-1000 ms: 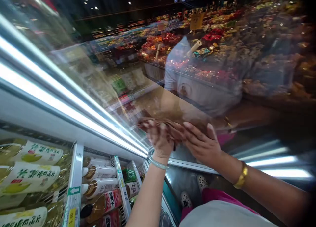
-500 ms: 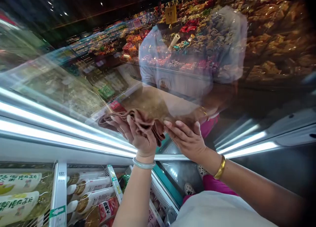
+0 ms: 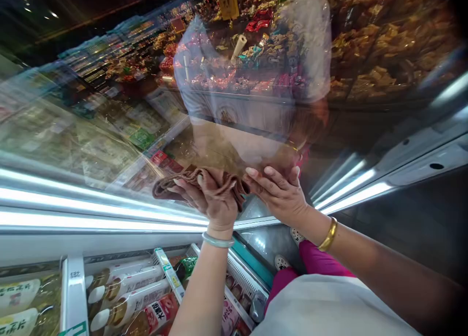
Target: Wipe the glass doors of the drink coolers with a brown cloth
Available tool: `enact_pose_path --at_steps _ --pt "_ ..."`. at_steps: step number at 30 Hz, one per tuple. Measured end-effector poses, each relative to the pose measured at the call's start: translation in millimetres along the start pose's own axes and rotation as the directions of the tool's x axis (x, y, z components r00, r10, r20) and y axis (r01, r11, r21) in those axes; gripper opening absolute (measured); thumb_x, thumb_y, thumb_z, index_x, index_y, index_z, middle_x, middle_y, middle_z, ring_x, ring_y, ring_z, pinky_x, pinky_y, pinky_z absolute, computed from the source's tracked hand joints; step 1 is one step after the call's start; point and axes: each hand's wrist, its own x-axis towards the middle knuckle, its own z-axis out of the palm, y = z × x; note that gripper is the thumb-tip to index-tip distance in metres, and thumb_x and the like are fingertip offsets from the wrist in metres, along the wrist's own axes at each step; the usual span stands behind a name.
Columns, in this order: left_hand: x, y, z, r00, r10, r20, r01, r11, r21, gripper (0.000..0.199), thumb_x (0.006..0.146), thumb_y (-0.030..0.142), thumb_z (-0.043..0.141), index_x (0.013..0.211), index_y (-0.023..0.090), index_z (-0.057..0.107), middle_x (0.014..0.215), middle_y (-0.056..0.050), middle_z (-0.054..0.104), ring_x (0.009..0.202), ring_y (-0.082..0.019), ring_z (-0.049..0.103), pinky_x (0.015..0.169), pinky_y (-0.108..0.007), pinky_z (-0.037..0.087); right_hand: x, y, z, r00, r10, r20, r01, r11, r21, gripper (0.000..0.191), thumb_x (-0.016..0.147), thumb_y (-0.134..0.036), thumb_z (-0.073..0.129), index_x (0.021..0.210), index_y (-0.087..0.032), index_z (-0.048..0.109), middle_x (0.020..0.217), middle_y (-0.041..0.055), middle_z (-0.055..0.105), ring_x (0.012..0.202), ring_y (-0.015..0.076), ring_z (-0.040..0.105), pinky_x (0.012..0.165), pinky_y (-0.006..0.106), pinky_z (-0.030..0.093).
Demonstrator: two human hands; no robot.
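Loosely spread, left hand (image 3: 214, 201) on brown cloth (image 3: 231, 182); right hand (image 3: 282, 195) outstretched alongside.

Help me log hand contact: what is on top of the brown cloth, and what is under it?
The left hand is on top of the brown cloth. Reflective glass shows around it; whatever lies directly underneath is covered.

White strip lights (image 3: 73, 222) glare at left — the top corners dark.
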Motion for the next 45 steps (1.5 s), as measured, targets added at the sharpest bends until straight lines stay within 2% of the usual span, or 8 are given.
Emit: enact_pose_path --at_steps 8,15,23,28,33,37,41,45 --pt "-24 51 33.6 0.792 0.588 -0.164 -0.575 0.809 0.124 0.065 0.089 0.032 0.072 0.151 0.037 0.054 0.162 -0.004 0.05 0.164 -0.018 0.008 0.134 -0.045 0.003 -34 25 1 0.997 0.026 -0.076 -0.026 1.0 -0.009 0.035 0.098 -0.02 0.058 0.129 -0.03 0.069 0.163 -0.0064 0.046 0.164 0.0166 0.005 0.134 0.049 -0.004" --pt "-9 101 40.7 0.88 0.322 -0.351 -0.282 0.946 0.16 0.081 0.092 0.026 0.065 0.165 0.03 0.03 0.176 -0.009 0.008 0.164 -0.031 0.007 0.132 -0.058 0.013 -35 50 -2 0.994 -0.042 -0.101 0.041 0.999 -0.009 0.043 0.094 -0.022 0.064 0.136 -0.029 0.067 0.152 -0.0015 0.06 0.162 0.0118 0.012 0.135 0.035 0.002" --pt "-23 107 61.6 0.793 0.546 -0.269 -0.507 0.837 0.207 0.066 0.097 0.033 0.063 0.16 0.035 0.04 0.172 -0.002 0.029 0.162 -0.02 0.013 0.134 -0.042 0.011 -56 71 1 0.987 -0.054 -0.149 0.061 0.997 0.044 0.042 0.097 -0.018 0.055 0.136 -0.029 0.067 0.155 -0.0017 0.056 0.162 0.0148 0.016 0.135 0.044 0.01" --pt "5 129 41.3 0.879 0.216 -0.426 -0.12 0.963 0.241 0.077 0.099 0.023 0.061 0.167 0.024 0.023 0.174 -0.015 0.017 0.162 -0.031 0.017 0.133 -0.054 0.016 -32 82 -17 0.99 -0.084 -0.115 0.083 0.996 -0.015 0.052 0.099 -0.023 0.059 0.151 -0.03 0.053 0.159 -0.0045 0.05 0.162 0.0119 0.009 0.134 0.036 -0.003" --pt "-33 191 105.4 0.817 0.47 -0.335 -0.433 0.883 0.181 0.072 0.097 0.039 0.065 0.162 0.032 0.036 0.173 -0.006 0.022 0.163 -0.026 0.016 0.134 -0.049 0.011 -74 126 -26 0.981 0.029 -0.191 -0.026 0.999 0.023 0.07 0.099 -0.017 0.056 0.164 -0.024 0.03 0.168 0.0037 0.037 0.162 0.019 0.016 0.136 0.045 0.007" --pt "-47 169 109.3 0.732 0.632 -0.253 -0.594 0.775 0.217 0.063 0.1 0.041 0.06 0.159 0.035 0.04 0.171 0.001 0.029 0.162 -0.017 0.018 0.135 -0.042 0.013 -100 121 -16 0.976 0.088 -0.2 -0.086 0.996 0.019 0.067 0.098 -0.017 0.057 0.161 -0.025 0.037 0.167 0.0052 0.038 0.162 0.0213 0.012 0.135 0.054 0.001" --pt "-30 153 85.9 0.815 0.496 -0.3 -0.422 0.862 0.279 0.074 0.098 0.024 0.06 0.164 0.03 0.029 0.175 -0.001 0.014 0.163 -0.022 0.014 0.135 -0.045 0.016 -86 112 -10 0.99 -0.021 -0.139 0.023 1.0 0.016 0.041 0.098 -0.02 0.059 0.137 -0.032 0.064 0.16 -0.0044 0.049 0.162 0.0167 0.013 0.135 0.051 -0.003" --pt "-27 201 101.2 0.831 0.424 -0.359 -0.382 0.906 0.184 0.068 0.101 0.026 0.053 0.165 0.025 0.028 0.175 -0.005 0.012 0.163 -0.027 0.013 0.134 -0.049 0.017 -89 138 -19 0.989 0.043 -0.139 -0.036 0.998 0.052 0.045 0.098 -0.019 0.056 0.141 -0.031 0.06 0.163 -0.0043 0.046 0.161 0.0131 0.021 0.136 0.041 0.008"
